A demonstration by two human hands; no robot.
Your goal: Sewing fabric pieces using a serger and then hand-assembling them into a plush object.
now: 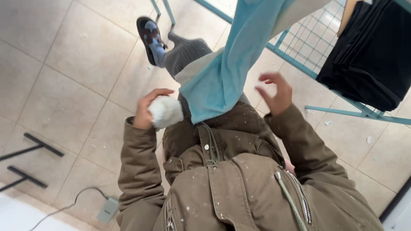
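My left hand (146, 109) grips a wad of white stuffing (165, 112) just left of a hanging light-blue and white fabric piece (231, 55). The cloth drops from the top of the view and ends near my chest. My right hand (276, 92) hovers to the right of the cloth, fingers spread and curled, holding nothing and not touching it. Both sleeves belong to my olive-brown jacket (231, 179), which is speckled with white fluff.
A teal metal wire rack (308, 42) stands at upper right with folded black fabric (370, 51) on it. My foot in a dark sandal (150, 36) rests on the beige tiled floor. Black metal legs (30, 149) and a grey foot pedal with cable (107, 209) lie lower left.
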